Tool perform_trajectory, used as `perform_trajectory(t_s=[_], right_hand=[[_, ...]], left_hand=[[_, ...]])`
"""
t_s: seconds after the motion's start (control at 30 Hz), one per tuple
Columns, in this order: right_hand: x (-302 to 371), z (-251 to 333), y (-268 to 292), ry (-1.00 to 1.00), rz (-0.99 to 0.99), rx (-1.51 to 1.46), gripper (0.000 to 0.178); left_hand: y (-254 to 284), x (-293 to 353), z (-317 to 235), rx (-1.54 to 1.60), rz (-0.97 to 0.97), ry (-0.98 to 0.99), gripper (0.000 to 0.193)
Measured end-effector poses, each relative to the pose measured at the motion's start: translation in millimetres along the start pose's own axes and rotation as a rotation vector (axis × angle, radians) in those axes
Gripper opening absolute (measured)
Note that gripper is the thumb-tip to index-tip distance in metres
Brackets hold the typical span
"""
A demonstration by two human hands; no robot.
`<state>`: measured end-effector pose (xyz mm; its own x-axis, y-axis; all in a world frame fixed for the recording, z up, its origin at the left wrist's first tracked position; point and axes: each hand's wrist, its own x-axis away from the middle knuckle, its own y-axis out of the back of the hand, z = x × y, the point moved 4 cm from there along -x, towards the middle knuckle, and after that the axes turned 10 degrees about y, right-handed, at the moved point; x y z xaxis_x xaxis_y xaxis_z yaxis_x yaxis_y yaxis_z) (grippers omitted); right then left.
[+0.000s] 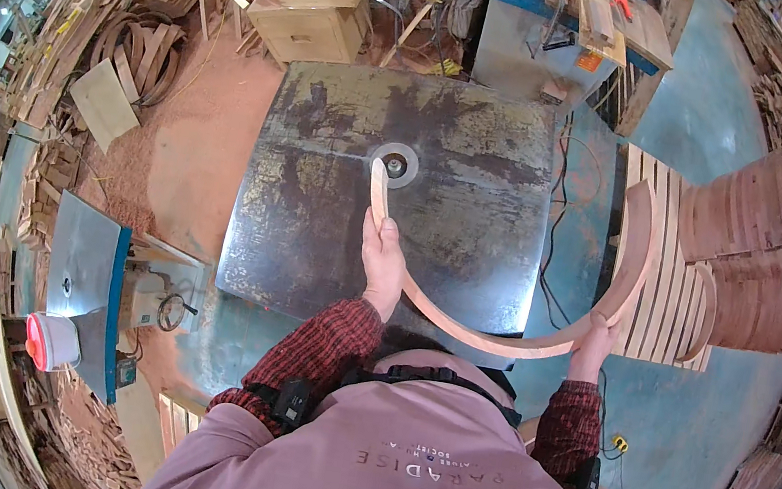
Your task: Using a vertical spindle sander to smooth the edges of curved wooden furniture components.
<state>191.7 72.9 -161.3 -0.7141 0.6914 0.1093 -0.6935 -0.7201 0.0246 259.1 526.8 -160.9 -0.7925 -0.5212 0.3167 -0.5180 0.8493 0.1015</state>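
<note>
Both my hands hold a pale curved wooden piece (488, 341), a wide arc bending from the middle of the metal machine table (313, 223) round to the right. My left hand (383, 266) is closed on its left part, thumb along the top. Its left end lies against the round spindle (396, 165) in the ring at the table's centre; I cannot tell whether they touch. Further right, my right hand (593, 348) grips the arc from below, near the table's right side. From there the arc's other end rises beyond the table edge, over a slatted pallet.
On the right, the slatted pallet (668, 316) bears stacked curved brown boards (769, 220). Black cables (554, 239) run along the floor by the table. A smaller machine table with a white bucket (61, 344) stands left. Wooden drawer boxes (307, 30) and a cluttered workbench (531, 48) stand behind.
</note>
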Motion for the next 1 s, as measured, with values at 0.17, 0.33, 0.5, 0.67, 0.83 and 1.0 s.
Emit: perform_trajectory(t_s=[0.17, 0.33, 0.5, 0.67, 0.83, 1.0], right_hand=[[-14, -8, -10, 0.007, 0.028, -0.006, 0.05], [-26, -13, -16, 0.029, 0.017, 0.027, 0.047], [-27, -7, -29, 0.038, -0.022, 0.061, 0.046], [-29, 0, -40, 0.005, 0.036, 0.06, 0.063], [-34, 0, -51, 0.016, 0.026, 0.103, 0.063], [-35, 4, -76, 0.076, -0.018, 0.02, 0.052]], left_hand=[[-8, -20, -5, -0.022, 0.026, -0.027, 0.06], [-14, -28, -13, -0.039, 0.022, 0.032, 0.06], [-17, -37, -19, -0.037, 0.026, 0.037, 0.059], [-24, -53, -29, -0.026, 0.047, -0.008, 0.056], [-29, -67, -34, 0.017, 0.056, -0.001, 0.053], [-31, -92, -37, 0.034, 0.014, -0.137, 0.045]])
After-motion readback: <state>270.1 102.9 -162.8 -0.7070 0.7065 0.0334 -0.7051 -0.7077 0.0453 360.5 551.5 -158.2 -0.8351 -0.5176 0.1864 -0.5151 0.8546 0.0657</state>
